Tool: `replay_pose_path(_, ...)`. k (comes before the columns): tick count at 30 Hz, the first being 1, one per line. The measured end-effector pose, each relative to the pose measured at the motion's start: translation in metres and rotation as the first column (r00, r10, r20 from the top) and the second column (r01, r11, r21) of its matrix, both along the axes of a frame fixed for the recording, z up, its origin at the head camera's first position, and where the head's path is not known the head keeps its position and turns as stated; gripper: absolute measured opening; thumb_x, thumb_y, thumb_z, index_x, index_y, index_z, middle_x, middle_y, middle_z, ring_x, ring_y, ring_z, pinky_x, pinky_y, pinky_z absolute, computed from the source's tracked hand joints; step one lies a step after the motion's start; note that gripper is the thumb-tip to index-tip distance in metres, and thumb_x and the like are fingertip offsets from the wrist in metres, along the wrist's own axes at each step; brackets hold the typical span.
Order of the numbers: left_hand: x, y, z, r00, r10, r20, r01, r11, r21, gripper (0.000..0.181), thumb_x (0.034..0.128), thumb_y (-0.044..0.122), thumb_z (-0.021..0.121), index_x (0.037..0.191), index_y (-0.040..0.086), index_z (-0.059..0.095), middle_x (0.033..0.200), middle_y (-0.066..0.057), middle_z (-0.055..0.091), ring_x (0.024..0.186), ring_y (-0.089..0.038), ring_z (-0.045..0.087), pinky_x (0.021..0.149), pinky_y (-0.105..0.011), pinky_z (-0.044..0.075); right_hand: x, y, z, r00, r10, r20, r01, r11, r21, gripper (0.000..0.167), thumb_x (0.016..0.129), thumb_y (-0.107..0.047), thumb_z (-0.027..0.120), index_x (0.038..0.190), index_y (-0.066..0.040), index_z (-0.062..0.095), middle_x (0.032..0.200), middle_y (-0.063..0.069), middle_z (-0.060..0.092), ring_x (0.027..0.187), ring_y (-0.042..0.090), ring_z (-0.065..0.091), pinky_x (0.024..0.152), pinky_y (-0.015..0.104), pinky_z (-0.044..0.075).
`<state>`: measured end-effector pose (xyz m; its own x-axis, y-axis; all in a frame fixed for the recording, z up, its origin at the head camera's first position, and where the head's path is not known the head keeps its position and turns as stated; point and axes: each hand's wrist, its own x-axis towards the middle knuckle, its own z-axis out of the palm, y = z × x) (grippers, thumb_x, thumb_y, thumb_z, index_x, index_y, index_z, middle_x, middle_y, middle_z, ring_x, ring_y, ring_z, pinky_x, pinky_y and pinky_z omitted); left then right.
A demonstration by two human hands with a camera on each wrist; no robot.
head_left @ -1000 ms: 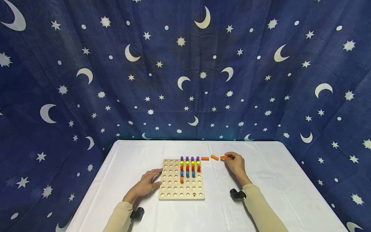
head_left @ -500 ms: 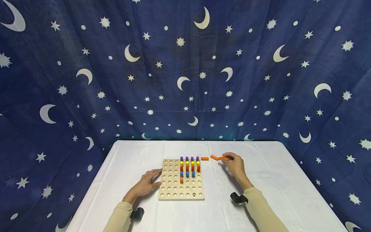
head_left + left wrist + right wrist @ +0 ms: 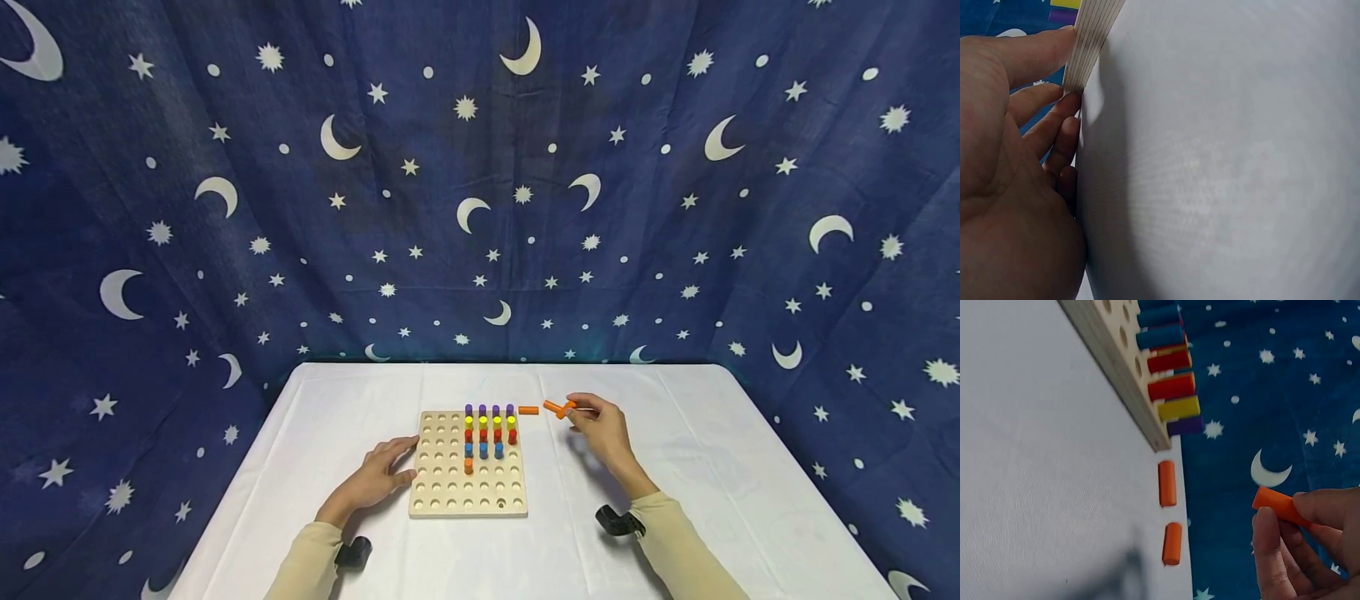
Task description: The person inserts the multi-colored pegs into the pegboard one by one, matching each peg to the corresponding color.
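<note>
A wooden pegboard (image 3: 445, 477) lies on the table, with purple, yellow, red and blue pegs standing in rows and a single orange peg (image 3: 468, 467) in front of them. My left hand (image 3: 373, 480) rests at the board's left side; in the left wrist view its thumb and fingertips (image 3: 1071, 103) touch the wooden edge. Right of the board, above the table, my right hand (image 3: 606, 429) pinches another orange peg (image 3: 1280, 504) between thumb and fingers, tilted. Two loose orange pegs, one nearer the board (image 3: 1167, 483) and one farther out (image 3: 1172, 544), lie on the cloth.
A white cloth (image 3: 675, 467) covers the table. Behind and around it hangs a dark blue curtain (image 3: 420, 208) with moons and stars. Black wrist cameras (image 3: 619, 521) sit on both forearms.
My right fingers have shifted slightly left, and the pinched orange peg has turned from lying nearly level to a steeper tilt. The left hand stays against the board.
</note>
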<state>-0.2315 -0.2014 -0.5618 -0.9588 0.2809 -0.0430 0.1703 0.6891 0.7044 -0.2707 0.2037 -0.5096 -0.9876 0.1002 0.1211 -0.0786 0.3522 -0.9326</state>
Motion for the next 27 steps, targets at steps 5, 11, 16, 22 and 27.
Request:
replay_pose_path(5,0.000,-0.001,0.000,1.000,0.002,0.003,-0.002,1.000,0.005,0.061,0.0901,0.030,0.069,0.146,0.017,0.048,0.150,-0.008,0.048,0.140,-0.033,0.038,0.116,-0.061,0.026,0.007,-0.009,0.005,0.998,0.055,-0.033,-0.056,0.998,-0.028,0.028,0.088,-0.002,0.070,0.116,-0.002,0.069,0.108,0.022,0.070,0.088,0.019,0.072,0.066,0.027,0.061)
replay_pose_path(11,0.000,0.000,0.000,1.000,0.006,0.008,-0.006,1.000,0.006,0.061,0.0900,0.030,0.069,0.146,0.018,0.048,0.150,-0.007,0.048,0.140,-0.033,0.038,0.115,-0.061,0.027,0.016,-0.018,0.004,0.995,0.083,-0.059,-0.081,0.996,0.029,0.029,0.088,-0.004,0.072,0.117,-0.004,0.070,0.105,0.018,0.072,0.086,0.007,0.069,0.066,0.023,0.060)
replay_pose_path(16,0.000,0.001,0.000,1.000,0.008,0.008,-0.008,1.000,0.008,0.060,0.0901,0.029,0.069,0.145,0.018,0.049,0.150,-0.007,0.048,0.140,-0.032,0.038,0.116,-0.060,0.026,0.021,-0.027,-0.002,0.991,0.104,-0.083,-0.101,0.994,0.042,0.029,0.086,-0.004,0.073,0.115,-0.007,0.072,0.096,0.013,0.073,0.084,0.010,0.070,0.063,0.023,0.060)
replay_pose_path(22,0.000,0.001,0.000,1.000,0.006,0.005,-0.006,1.000,0.012,0.060,0.0902,0.027,0.069,0.146,0.017,0.048,0.150,-0.006,0.048,0.141,-0.032,0.038,0.116,-0.059,0.025,0.028,-0.040,-0.007,0.988,0.116,-0.105,-0.114,0.993,0.032,0.026,0.082,-0.001,0.076,0.107,-0.002,0.070,0.092,0.012,0.072,0.080,0.009,0.069,0.060,0.023,0.058)
replay_pose_path(27,0.000,0.001,0.000,1.000,0.004,-0.001,-0.004,1.000,0.007,0.059,0.0904,0.027,0.068,0.146,0.017,0.048,0.150,-0.006,0.048,0.140,-0.031,0.038,0.117,-0.059,0.025,0.035,-0.049,-0.007,0.989,0.114,-0.090,-0.107,0.991,0.082,0.020,0.081,-0.002,0.077,0.097,-0.012,0.071,0.089,0.004,0.072,0.084,0.013,0.067,0.063,0.021,0.055)
